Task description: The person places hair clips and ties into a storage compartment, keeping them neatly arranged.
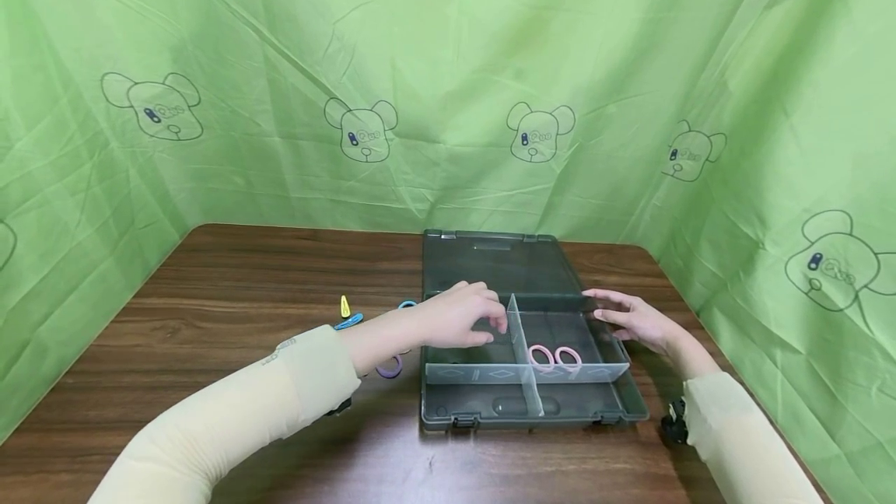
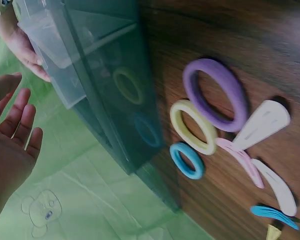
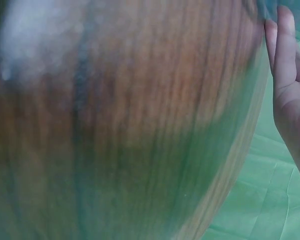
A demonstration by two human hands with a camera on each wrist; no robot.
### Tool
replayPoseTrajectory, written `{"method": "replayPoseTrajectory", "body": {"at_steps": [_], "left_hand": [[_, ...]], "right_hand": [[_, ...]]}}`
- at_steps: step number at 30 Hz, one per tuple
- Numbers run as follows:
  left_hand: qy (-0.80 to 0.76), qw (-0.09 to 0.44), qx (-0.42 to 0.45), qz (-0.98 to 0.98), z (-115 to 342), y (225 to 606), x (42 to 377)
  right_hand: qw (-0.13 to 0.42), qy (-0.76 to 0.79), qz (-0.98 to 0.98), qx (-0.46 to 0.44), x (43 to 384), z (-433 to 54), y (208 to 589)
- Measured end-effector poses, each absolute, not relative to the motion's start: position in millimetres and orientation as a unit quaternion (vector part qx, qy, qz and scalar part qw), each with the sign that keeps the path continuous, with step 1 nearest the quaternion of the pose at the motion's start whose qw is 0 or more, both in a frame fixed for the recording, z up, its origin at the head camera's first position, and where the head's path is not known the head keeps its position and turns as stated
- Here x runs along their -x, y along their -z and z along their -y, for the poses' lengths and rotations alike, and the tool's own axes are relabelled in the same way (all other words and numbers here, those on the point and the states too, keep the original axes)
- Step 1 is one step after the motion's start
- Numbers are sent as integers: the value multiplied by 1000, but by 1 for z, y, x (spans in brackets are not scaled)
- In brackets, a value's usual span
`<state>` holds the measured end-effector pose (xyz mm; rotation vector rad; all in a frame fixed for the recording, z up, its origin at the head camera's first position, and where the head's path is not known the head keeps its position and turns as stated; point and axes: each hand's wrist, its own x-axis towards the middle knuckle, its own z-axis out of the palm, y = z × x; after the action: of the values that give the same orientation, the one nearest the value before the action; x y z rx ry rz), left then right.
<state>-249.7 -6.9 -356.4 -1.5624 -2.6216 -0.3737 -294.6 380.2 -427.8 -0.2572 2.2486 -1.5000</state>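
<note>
My left hand (image 1: 465,316) hangs over the back left compartment of a grey see-through divided box (image 1: 483,420). Its fingers are loosely bent and apart, and nothing shows between them in the left wrist view. At the box's right side, my right hand (image 1: 640,323) touches the edge near the lid hinge with extended fingers (image 3: 286,45). Two pink hair ties (image 1: 532,352) lean against the divider (image 1: 581,373) in the back right compartment. The lid (image 1: 493,263) lies folded back on the far side.
Left of the box on the wooden table (image 1: 266,278) lie a purple hair tie (image 2: 190,85), a yellow one (image 2: 177,117) and a blue one (image 2: 177,159). Beside them are a white hair clip (image 2: 264,124), a pink clip (image 2: 245,162) and a blue clip (image 2: 274,215). Green cloth (image 1: 448,37) surrounds the table.
</note>
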Motion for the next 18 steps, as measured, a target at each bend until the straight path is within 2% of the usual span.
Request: {"method": "replayPoseTrajectory", "body": {"at_steps": [11,18], "left_hand": [[187,76,488,849,55,352,250],[203,67,474,854,81,357,253]], "right_hand": [[193,490,-842,115,293,-378,423],[174,471,-856,122,290,-375,420]]}}
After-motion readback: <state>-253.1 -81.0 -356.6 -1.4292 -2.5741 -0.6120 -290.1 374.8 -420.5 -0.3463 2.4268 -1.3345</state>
